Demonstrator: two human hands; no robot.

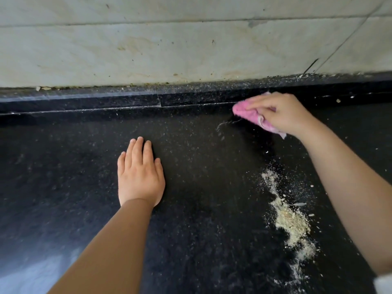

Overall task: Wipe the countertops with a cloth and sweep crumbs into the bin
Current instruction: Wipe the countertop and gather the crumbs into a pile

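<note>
Nearest the person, on the right side of the black countertop (191,209), a pale heap of crumbs (290,221) lay in a ragged line running away from the near edge, with finer specks scattered around it. A little farther in and well to the left of the heap, the left hand (139,172) lay flat on the stone, palm down, fingers straight and close together, holding nothing; it looked like a brace for the body's lean. Farther still, at the back of the counter, the right hand (280,113) had its fingers curled over a bunched pink cloth (248,112) and pressed it against the stone where the flat surface met the low black upstand (106,100). The hand and cloth were slightly blurred. A faint dusty streak lay just to the near left of the cloth. Grit also sat along the top of the upstand, under the stained pale wall tiles (148,49). The step in hand seemed to be clearing the back corner. To do it well, the cloth would likely need to be pushed right into the seam and then drawn toward the heap in one steady pull, so the loose grit joined the pile instead of spreading across the cleaner patch. No bin was in view.
</note>
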